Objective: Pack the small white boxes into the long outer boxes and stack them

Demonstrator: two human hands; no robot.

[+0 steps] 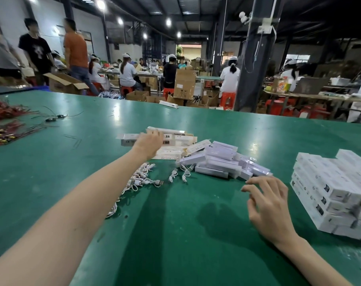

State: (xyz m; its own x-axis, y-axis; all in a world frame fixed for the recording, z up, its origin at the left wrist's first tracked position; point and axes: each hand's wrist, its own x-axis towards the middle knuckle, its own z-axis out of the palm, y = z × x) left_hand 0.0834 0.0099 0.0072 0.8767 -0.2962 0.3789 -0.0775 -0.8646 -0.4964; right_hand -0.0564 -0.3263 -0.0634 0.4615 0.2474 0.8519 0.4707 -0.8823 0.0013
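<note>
Red wire bundles [2, 112] are lying at the far left of the green table [51, 172], out of my way; I am holding my left hand [149, 142] out over the flat long outer boxes [181, 141], fingers lying on the top one, though whether they are gripping it I cannot tell; white USB cables [142, 178] are sitting beside my forearm; the small white boxes [221, 162] are lying heaped just right of the outer ones, within easy reach; my right hand [266, 201] is hovering near them, fingers spread and holding nothing, probably readying to take one; the finished stack [330, 193] is standing at far right, apart from the loose stock.
</note>
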